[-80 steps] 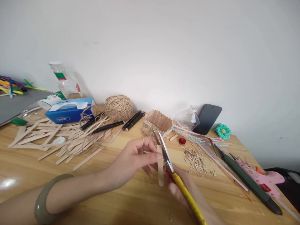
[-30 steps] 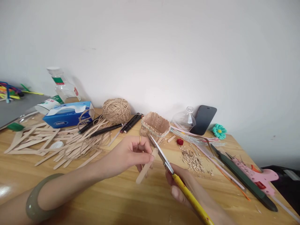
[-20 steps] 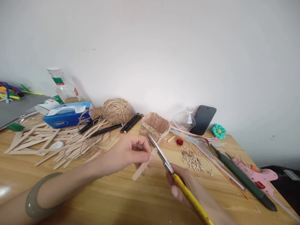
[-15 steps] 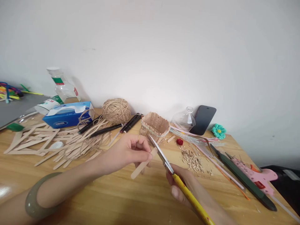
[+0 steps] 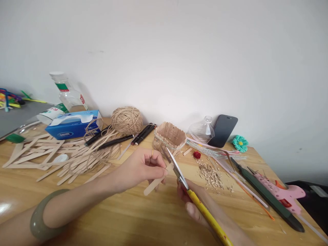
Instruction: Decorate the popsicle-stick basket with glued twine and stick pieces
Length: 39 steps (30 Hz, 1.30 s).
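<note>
Between thumb and fingers, my left hand (image 5: 147,165) pinches a flat wooden craft stick (image 5: 153,185), held slantwise above the table. My right hand (image 5: 194,201) grips scissors (image 5: 183,179) with yellow handles. Their blades stand slightly apart, with the stick's upper right end at the blades. Behind the hands sits a small basket (image 5: 170,135) made of craft sticks, with a sparkly silver trim around it. To the right of the blades lie a small red rose (image 5: 196,155) and a heap of wood clippings (image 5: 211,175).
Loose craft sticks (image 5: 74,167), a blue tissue box (image 5: 74,126), a twine ball (image 5: 127,120) and black markers (image 5: 143,135) lie left. On the right are a phone (image 5: 223,130), a turquoise flower (image 5: 240,143), a dark green tool (image 5: 269,194) and a pink glue gun (image 5: 279,191).
The scissor blades have opened a little around the stick's end. My left hand keeps the stick in nearly the same place. The camera view has shifted very slightly.
</note>
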Each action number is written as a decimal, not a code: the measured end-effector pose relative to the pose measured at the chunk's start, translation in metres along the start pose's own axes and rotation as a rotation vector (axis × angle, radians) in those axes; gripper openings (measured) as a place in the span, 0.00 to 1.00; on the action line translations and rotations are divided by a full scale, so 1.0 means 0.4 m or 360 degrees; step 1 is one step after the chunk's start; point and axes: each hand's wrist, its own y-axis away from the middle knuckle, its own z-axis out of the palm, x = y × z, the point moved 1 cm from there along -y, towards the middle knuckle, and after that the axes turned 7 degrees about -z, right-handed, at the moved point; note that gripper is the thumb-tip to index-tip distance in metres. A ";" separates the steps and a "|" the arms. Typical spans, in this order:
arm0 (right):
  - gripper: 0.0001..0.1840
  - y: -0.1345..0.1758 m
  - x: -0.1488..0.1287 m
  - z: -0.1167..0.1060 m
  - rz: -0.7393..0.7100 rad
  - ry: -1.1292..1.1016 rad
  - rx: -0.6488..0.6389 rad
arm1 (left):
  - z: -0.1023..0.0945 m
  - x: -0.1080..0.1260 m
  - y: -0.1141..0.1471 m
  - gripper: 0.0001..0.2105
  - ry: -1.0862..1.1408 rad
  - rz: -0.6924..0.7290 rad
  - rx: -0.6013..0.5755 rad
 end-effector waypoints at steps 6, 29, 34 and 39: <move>0.33 -0.003 0.020 -0.001 -0.0034 -0.0085 -0.0025 | -0.005 0.007 0.003 0.06 -0.0047 -0.0012 0.0015; 0.31 -0.012 0.043 0.000 -0.0138 -0.0021 0.0189 | 0.001 0.020 0.006 0.14 0.0400 0.0155 0.0136; 0.31 -0.015 0.037 0.020 -0.0210 -0.0013 0.0327 | 0.039 -0.013 0.005 0.07 0.0623 0.0216 0.0240; 0.32 -0.020 0.042 0.039 -0.0233 -0.0024 0.0282 | 0.048 -0.032 0.007 0.06 0.0545 0.0243 0.0345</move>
